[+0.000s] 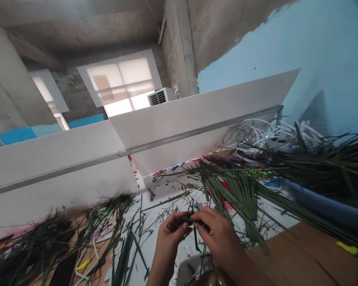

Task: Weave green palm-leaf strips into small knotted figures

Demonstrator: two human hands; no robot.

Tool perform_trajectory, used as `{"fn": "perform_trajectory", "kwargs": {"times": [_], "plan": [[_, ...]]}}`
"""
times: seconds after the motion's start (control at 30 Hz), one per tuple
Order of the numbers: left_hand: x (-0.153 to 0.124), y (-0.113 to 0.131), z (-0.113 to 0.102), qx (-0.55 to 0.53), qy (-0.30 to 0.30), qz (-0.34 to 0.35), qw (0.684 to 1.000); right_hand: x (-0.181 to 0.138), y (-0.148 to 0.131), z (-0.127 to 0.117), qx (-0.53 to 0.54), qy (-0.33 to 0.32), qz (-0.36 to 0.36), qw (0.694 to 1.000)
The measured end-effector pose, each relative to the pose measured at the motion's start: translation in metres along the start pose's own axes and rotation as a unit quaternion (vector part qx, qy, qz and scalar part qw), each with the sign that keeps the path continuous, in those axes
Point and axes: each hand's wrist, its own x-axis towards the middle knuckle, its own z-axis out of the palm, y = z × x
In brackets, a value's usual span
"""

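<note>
A leaf bundle (241,192) lies right of the hands (216,230), leaf scraps (44,244) left, a partition (179,123) beyond.

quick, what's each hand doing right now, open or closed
Left hand: closed, pinching a dark green leaf strip between thumb and fingers.
Right hand: closed, pinching the same leaf strip.

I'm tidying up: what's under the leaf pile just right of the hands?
Something red shows through a gap in the leaf pile; whatever else lies beneath is covered.
</note>
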Motion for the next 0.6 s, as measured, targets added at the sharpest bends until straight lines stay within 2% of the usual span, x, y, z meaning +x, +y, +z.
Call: {"fn": "perform_trajectory", "kwargs": {"times": [0.17,0.37,0.6], "plan": [[-0.0016,0.0028,0.0026,0.018,0.003,-0.009,1.0,0.002,0.0005,0.0009,0.049,0.014,0.066,0.997],[-0.0021,0.004,0.0042,0.029,0.017,-0.013,0.999,0.0027,0.0024,0.0029,0.088,-0.005,0.111,0.99],[0.0017,-0.0012,0.0018,0.035,0.005,-0.014,0.999,0.0026,0.0058,0.0066,0.112,-0.004,0.126,0.986]]}}
